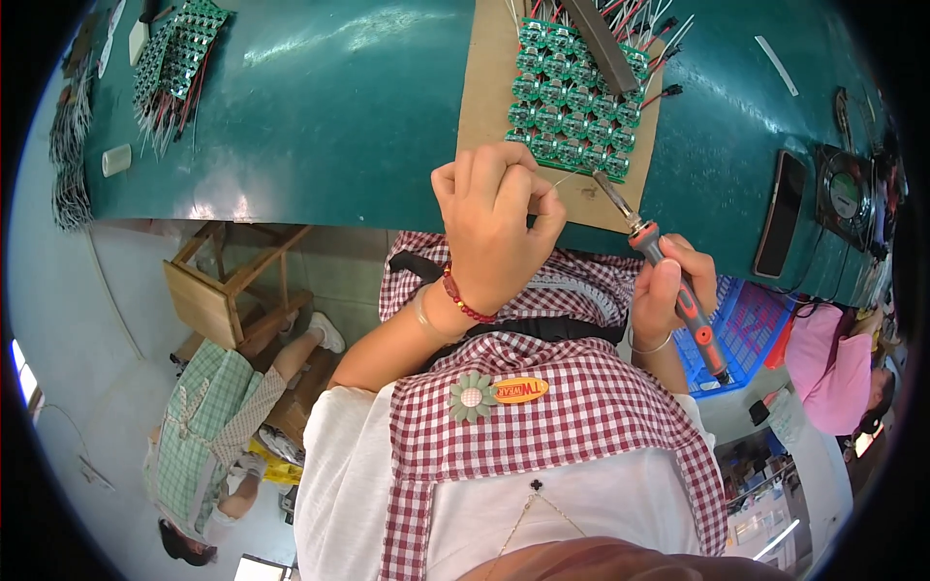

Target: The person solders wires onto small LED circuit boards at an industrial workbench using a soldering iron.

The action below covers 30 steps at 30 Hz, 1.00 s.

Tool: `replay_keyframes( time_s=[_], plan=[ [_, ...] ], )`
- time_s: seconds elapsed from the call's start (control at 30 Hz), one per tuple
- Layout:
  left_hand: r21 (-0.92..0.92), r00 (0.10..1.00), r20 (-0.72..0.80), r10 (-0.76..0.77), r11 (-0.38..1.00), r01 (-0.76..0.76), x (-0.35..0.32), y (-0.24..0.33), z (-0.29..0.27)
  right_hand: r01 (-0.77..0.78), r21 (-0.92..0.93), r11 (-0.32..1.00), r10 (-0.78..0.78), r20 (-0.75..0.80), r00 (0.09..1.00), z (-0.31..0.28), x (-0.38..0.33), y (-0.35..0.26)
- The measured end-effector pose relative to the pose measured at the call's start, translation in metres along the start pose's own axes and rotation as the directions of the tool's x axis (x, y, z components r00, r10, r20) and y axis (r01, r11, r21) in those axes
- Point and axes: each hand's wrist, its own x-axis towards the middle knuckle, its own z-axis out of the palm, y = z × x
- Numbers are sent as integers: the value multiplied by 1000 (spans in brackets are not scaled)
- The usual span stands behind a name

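Note:
My right hand (668, 292) grips a grey and orange soldering iron (647, 242). Its metal tip reaches the near edge of a panel of green circuit boards (572, 97). Close to that edge, my left hand (499, 208) is closed in a pinch on a thin solder wire (562, 180), whose free end points toward the iron's tip. The panel lies on a brown board (487, 92), and a dark bar (603, 46) rests across its far part. Red, black and white wires (668, 39) stick out beyond the panel's far and right edges.
On the green table (339, 126), more wired circuit boards (179, 58) lie at far left, near a white roll (117, 160). A phone (781, 213) and a small fan (845, 197) sit at right. Below are a blue basket (741, 329) and a wooden stool (208, 295). Other people (208, 426) are nearby.

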Motion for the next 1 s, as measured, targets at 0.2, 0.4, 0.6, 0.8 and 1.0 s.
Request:
replay_keyframes(
  time_s=[0.2,0.4,0.6,0.8,1.0],
  plan=[
    [38,1000,6,20,999,-20,0,-1,7,70,-50,996,-68,42,997,-1,2,4],
    [48,1000,18,-15,999,14,5,5,4,224,-103,969,-214,98,972,1,14,-2],
    [52,1000,27,-11,999,9,5,5,1,175,-36,984,-175,1,985,-6,7,2],
    [73,1000,19,12,997,-14,6,4,6,139,-25,990,-138,54,989,-1,8,2],
    [69,999,39,2,998,-5,7,3,10,110,-56,992,-104,100,990,-1,13,-3]
  ],
)
